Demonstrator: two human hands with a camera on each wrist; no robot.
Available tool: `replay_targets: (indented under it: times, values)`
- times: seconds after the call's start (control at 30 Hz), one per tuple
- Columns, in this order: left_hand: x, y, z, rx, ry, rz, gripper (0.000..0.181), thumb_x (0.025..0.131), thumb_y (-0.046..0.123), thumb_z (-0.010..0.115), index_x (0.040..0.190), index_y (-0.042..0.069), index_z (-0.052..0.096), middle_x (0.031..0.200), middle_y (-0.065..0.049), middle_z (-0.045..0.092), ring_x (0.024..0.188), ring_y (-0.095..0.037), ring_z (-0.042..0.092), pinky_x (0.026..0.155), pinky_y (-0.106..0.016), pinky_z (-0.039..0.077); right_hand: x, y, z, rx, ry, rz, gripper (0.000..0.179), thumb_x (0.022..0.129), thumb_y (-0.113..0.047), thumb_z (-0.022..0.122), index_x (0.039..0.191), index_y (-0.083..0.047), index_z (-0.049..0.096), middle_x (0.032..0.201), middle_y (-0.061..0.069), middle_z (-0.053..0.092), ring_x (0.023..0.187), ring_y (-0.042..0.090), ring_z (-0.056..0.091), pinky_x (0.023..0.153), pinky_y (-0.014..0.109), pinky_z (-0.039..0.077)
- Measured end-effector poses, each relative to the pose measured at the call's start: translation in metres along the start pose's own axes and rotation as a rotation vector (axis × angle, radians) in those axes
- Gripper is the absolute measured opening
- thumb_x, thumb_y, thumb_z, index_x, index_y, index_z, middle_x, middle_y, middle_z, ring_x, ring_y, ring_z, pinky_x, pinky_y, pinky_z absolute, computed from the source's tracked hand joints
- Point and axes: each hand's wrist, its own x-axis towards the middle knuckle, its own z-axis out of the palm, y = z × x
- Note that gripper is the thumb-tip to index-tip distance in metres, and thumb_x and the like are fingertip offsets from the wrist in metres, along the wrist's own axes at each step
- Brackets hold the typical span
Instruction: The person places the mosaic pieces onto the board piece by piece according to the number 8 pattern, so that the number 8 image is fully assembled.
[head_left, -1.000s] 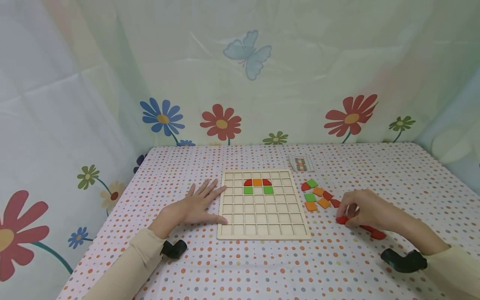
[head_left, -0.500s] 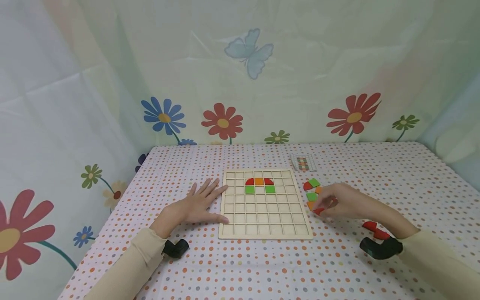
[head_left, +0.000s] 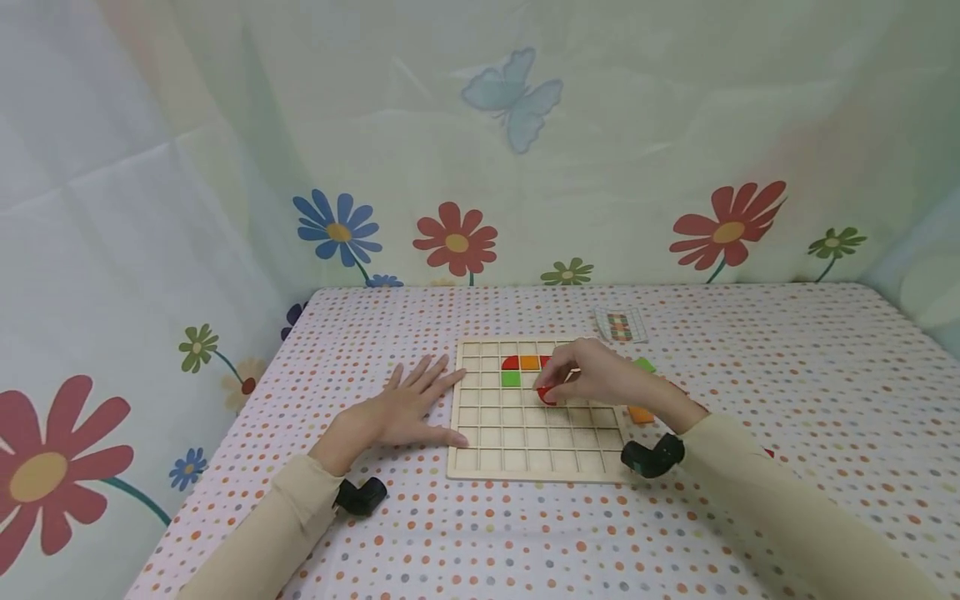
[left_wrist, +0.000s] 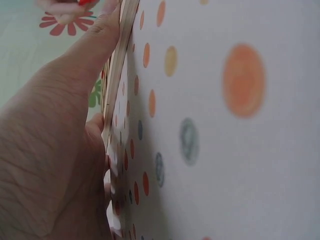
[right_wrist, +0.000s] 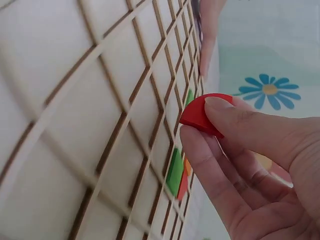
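Between thumb and fingers my right hand (head_left: 592, 371) pinches a red quarter-circle tile (right_wrist: 202, 114), held just above the wooden grid board (head_left: 487, 462). My left hand (head_left: 405, 410) lies with fingers spread at the board's left edge, its thumb and fingertips touching the rim. In the board's upper cells sit a red tile (head_left: 511, 363), an orange square tile (head_left: 529, 362) and a green square tile (head_left: 511, 379). Another red tile (head_left: 546, 362) is partly covered by the right hand. A second green tile (right_wrist: 175, 172) shows in the right wrist view.
A small pattern card (head_left: 621, 326) lies behind the board on the dotted tablecloth (head_left: 465, 542). Right of the board, loose tiles are mostly hidden by the right arm; an orange tile (head_left: 641, 415) and a green tile (head_left: 644, 365) peek out. A flowered curtain hangs behind.
My right hand has carried the red quarter-circle tile leftward from the loose tiles to over the board. The left hand has stayed at the board's edge. The head view has shifted slightly.
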Motion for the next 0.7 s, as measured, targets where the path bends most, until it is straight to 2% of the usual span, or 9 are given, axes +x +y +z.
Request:
replay_targets:
  times: [0.27,0.7]
  values:
    - [0.001,0.002,0.0,0.0,-0.006,-0.013,0.105,0.09,0.081,0.057,0.17,0.033,0.009,0.176,-0.003,-0.004,0.161,-0.029,-0.009,0.126,-0.062,-0.005,0.034,-0.005,0.015,-0.023,-0.023,-0.067,0.017,0.09,0.005,0.078,0.106,0.001,0.081,0.095,0.004,0.074,0.085,0.013,0.069,0.081,0.032,0.059]
    - [0.001,0.0,-0.001,-0.001,-0.017,-0.02,0.108,0.088,0.084,0.055,0.17,0.035,0.006,0.176,-0.001,-0.007,0.161,-0.026,-0.012,0.126,-0.06,-0.007,0.044,0.0,0.019,0.012,-0.071,-0.059,0.014,0.092,0.005,0.075,0.105,0.001,0.08,0.1,0.004,0.075,0.09,0.013,0.068,0.084,0.031,0.058]
